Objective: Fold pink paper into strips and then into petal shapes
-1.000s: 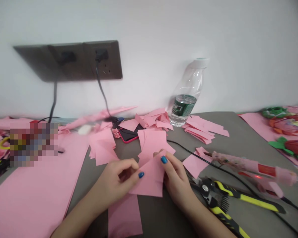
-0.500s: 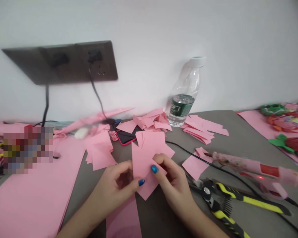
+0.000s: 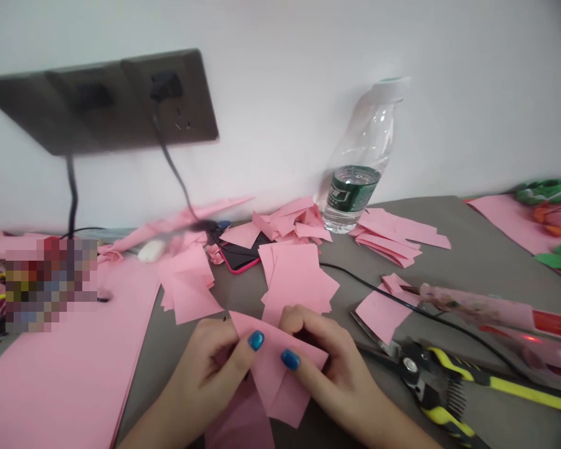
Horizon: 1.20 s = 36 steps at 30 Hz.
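Left hand (image 3: 215,358) and right hand (image 3: 331,368) clamped pink paper (image 3: 271,377) between thumbs and fingers at six o'clock; a worktop (image 3: 161,349) strip met the stacked sheets' (image 3: 65,368) edge at eight; pliers (image 3: 411,371) sat near at four.

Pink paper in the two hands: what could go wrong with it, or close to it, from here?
The held paper could crease crookedly, since the left hand and right hand both pinch it. The glue gun shows a red light, so it may be hot, and its tip lies close to loose pink paper. The right hand might also bump the black-and-yellow pliers beside it.
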Available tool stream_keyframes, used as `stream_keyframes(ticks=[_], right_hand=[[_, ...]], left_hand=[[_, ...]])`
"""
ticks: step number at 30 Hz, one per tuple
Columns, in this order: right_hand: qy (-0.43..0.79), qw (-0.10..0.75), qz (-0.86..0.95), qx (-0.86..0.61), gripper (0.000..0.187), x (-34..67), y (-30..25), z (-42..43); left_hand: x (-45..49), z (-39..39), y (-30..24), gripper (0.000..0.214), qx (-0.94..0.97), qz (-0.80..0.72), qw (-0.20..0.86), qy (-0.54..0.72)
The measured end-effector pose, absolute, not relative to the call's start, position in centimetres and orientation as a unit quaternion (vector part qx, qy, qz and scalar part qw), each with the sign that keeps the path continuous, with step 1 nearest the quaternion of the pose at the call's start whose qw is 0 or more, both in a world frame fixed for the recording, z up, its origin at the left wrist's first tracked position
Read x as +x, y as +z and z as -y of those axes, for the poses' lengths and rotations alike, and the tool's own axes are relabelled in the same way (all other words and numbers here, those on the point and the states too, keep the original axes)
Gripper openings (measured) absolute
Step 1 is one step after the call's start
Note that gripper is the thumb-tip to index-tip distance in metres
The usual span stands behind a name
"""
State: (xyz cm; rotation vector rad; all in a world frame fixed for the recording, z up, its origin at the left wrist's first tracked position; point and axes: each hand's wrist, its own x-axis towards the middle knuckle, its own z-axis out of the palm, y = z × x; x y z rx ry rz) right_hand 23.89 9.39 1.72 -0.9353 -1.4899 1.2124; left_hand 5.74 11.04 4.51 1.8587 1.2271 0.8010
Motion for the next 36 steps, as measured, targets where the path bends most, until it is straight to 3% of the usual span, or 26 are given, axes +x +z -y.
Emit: stream_keyframes(ticks=[7,16,27,36], right_hand=[[0.541,0.451,0.591,-0.394,0.026,24.0,1.7,-9.3],[0.546,0.531,0.497,-0.416,0.026,24.2,1.7,-9.9],[0.546,0.526,0.49,-0.43,0.031,24.5,1.6,-9.7],[0.563,0.534,0.451,-0.44,0.031,24.4,1.4,-9.2]], left_hand=[[5.9,-11.1,5.1,0.041,0.687,-0.465,0.426,0.362],[6.4,-11.0,5.5,0.047,0.658,-0.463,0.453,0.383],[5.2,-11.2,5.8,0.032,0.717,-0.449,0.397,0.355],[5.8,-11.3,4.9,0.049,0.674,-0.397,0.439,0.442]])
